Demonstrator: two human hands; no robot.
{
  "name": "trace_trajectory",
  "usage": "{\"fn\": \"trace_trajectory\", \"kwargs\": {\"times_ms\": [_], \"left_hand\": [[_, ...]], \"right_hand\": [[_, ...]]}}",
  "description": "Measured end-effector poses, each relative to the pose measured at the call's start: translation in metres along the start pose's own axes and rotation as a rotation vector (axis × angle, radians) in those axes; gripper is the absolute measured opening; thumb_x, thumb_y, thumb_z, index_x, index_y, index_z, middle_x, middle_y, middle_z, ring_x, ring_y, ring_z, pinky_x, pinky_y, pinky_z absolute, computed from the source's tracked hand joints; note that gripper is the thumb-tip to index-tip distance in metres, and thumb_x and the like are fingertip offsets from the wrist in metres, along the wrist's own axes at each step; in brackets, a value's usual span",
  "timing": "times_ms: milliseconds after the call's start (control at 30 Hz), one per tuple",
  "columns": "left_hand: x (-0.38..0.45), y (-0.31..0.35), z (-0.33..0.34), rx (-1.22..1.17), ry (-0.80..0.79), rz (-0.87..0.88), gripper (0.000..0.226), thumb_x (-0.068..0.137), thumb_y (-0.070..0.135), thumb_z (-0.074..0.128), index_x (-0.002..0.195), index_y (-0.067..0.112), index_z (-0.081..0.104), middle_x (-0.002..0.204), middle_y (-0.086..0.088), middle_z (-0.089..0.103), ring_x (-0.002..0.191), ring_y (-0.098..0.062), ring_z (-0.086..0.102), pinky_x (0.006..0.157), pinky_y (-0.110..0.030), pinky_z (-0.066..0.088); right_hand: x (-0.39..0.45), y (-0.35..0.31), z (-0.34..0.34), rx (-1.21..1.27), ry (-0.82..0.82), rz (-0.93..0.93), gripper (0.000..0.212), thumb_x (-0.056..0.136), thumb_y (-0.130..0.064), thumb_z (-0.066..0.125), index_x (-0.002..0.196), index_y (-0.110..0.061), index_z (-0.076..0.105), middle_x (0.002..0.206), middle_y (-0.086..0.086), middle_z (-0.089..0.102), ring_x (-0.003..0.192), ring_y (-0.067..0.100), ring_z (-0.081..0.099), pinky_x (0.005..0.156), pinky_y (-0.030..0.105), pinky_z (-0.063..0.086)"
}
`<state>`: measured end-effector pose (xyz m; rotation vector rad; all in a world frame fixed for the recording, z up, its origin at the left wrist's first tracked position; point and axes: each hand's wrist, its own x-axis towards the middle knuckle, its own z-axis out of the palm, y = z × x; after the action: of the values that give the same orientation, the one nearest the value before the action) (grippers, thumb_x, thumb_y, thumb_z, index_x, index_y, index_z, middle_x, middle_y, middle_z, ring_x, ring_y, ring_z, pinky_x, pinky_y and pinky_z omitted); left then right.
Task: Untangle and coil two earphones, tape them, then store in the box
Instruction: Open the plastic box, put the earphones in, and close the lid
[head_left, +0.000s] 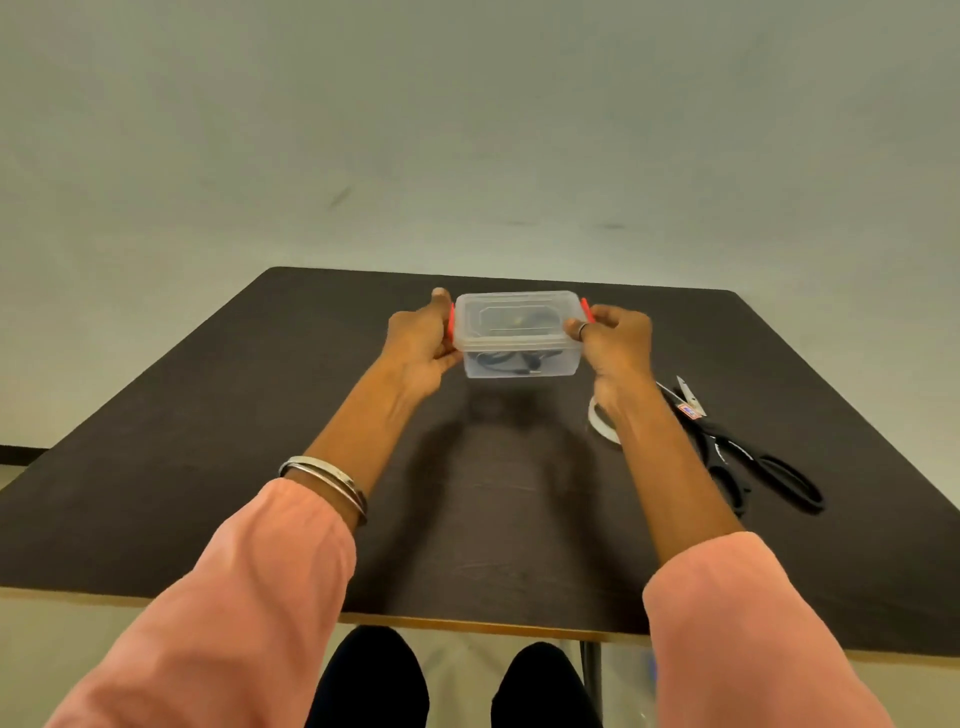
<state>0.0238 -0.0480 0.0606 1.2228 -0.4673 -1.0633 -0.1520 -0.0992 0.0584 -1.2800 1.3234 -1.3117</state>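
A clear plastic box (519, 358) with its lid on and red side clips sits on the dark table (208, 441) near the far edge. Dark coiled earphones (511, 362) show through its wall. My left hand (423, 340) grips the box's left end at the red clip, thumb on top. My right hand (618, 340) grips the right end, fingers curled over the other red clip.
A roll of clear tape (600, 423) lies partly hidden under my right forearm. Black-handled scissors (748, 452) lie to the right of it. The table's near edge runs just above my knees.
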Motion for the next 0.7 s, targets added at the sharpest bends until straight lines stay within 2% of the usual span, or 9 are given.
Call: {"fn": "trace_trajectory", "kwargs": {"times_ms": [67,133,233,300,400,500,700], "left_hand": [[-0.004,0.0,0.028,-0.116,-0.142,-0.092,0.046,0.095,0.043,0.053,0.111,0.0,0.057,0.107,-0.016,0.064,0.1,-0.028,0.064,0.087,-0.042,0.055],[-0.002,-0.005,0.054,-0.147,-0.26,-0.165,0.072,0.091,0.055,0.05,0.131,-0.005,0.045,0.128,-0.02,0.056,0.117,-0.033,0.057,0.104,-0.048,0.044],[0.0,-0.018,0.099,-0.172,-0.393,-0.242,0.092,0.085,0.066,0.049,0.142,-0.005,0.033,0.141,-0.022,0.046,0.129,-0.035,0.047,0.112,-0.049,0.034],[0.002,-0.027,0.127,-0.186,-0.448,-0.268,0.098,0.083,0.07,0.048,0.144,-0.004,0.029,0.145,-0.022,0.042,0.132,-0.036,0.044,0.114,-0.048,0.031],[0.004,-0.043,0.166,-0.157,-0.523,-0.293,0.102,0.082,0.073,0.044,0.147,-0.002,0.023,0.151,-0.022,0.033,0.137,-0.037,0.037,0.116,-0.047,0.027],[0.008,-0.059,0.193,-0.128,-0.575,-0.311,0.104,0.081,0.075,0.042,0.15,0.001,0.017,0.154,-0.019,0.028,0.139,-0.037,0.034,0.115,-0.046,0.027],[0.012,-0.078,0.221,-0.085,-0.616,-0.304,0.097,0.085,0.071,0.036,0.152,0.006,0.012,0.156,-0.016,0.027,0.138,-0.035,0.037,0.11,-0.043,0.033]], "right_hand": [[0.013,-0.007,-0.028,0.038,0.056,-0.01,0.017,0.081,0.0,0.067,0.077,-0.017,0.064,0.085,0.003,0.065,0.082,0.018,0.057,0.072,0.03,0.045],[0.028,-0.01,-0.057,0.059,0.094,-0.01,0.018,0.082,0.002,0.065,0.083,-0.016,0.066,0.089,0.005,0.065,0.086,0.021,0.059,0.078,0.033,0.05],[0.055,-0.005,-0.106,0.059,0.141,-0.031,0.022,0.084,0.005,0.063,0.102,-0.007,0.068,0.097,0.006,0.065,0.091,0.021,0.061,0.09,0.037,0.053],[0.07,0.0,-0.134,0.062,0.176,-0.034,0.029,0.084,0.007,0.063,0.113,0.0,0.065,0.101,0.007,0.064,0.091,0.018,0.06,0.09,0.033,0.054],[0.091,0.013,-0.17,0.043,0.255,-0.019,0.035,0.084,0.005,0.066,0.119,0.005,0.061,0.107,0.011,0.063,0.089,0.015,0.059,0.083,0.022,0.053],[0.109,0.029,-0.192,0.003,0.321,0.018,0.041,0.084,-0.002,0.069,0.124,0.002,0.059,0.122,0.014,0.062,0.098,0.017,0.058,0.096,0.028,0.049],[0.128,0.049,-0.203,-0.08,0.365,0.034,0.041,0.088,-0.008,0.066,0.127,0.0,0.056,0.127,0.013,0.06,0.1,0.018,0.056,0.104,0.032,0.044]]}}
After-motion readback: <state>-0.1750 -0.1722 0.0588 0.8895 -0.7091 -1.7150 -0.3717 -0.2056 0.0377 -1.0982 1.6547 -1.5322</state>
